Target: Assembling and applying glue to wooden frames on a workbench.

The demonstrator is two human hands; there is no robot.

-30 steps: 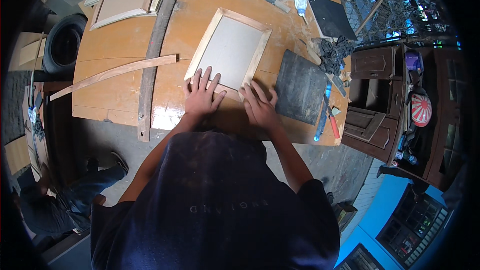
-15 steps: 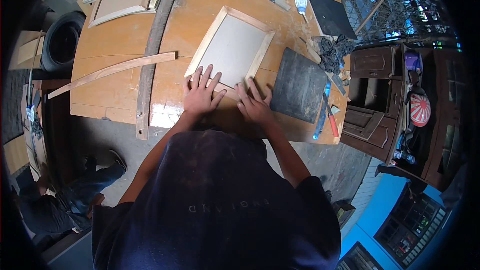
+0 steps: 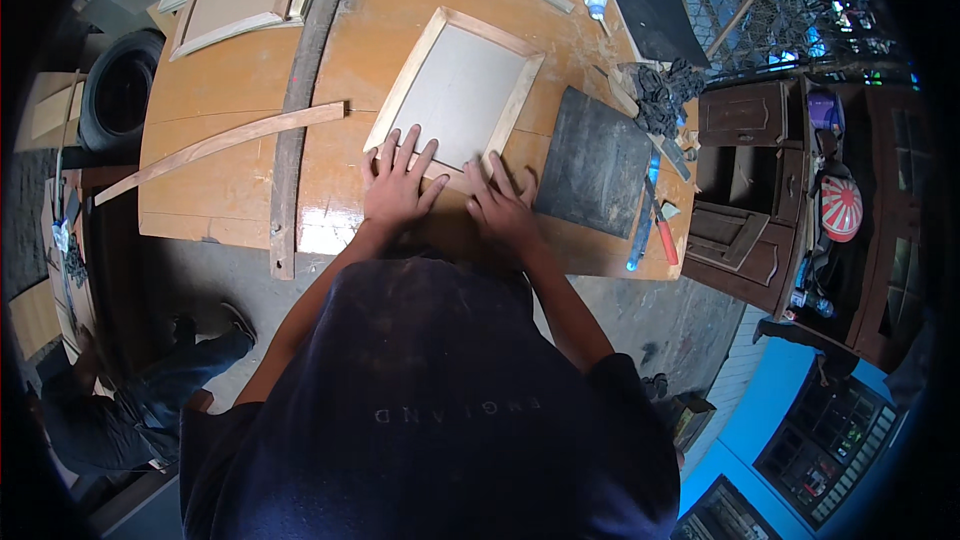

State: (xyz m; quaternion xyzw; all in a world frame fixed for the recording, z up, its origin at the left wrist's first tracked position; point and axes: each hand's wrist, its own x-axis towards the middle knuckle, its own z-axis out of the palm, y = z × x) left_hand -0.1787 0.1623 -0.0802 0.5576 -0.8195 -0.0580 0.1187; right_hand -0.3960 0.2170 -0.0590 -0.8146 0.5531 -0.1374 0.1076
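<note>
A wooden framed panel (image 3: 458,90) with a pale flat centre and light wood borders lies on the orange-brown table (image 3: 215,180). My left hand (image 3: 398,180) rests flat on its near left corner, fingers spread over the border and panel edge. At the near right corner, my right hand (image 3: 502,205) lies with its fingers apart on the frame. Neither hand grips anything. To the right of my right hand is a dark flat board (image 3: 597,162).
A long wooden bar (image 3: 299,90) crosses the table, beside a curved wood strip (image 3: 230,143). More framed panels (image 3: 240,0) lie far left. A blue-bladed tool (image 3: 645,215), a red-handled tool (image 3: 667,240) and dark crumpled cloth (image 3: 662,95) sit right. Another person (image 3: 130,400) is at lower left.
Both hands stay flat on the framed panel in nearly the same place. The whole view has shifted very slightly; nothing was picked up or let go.
</note>
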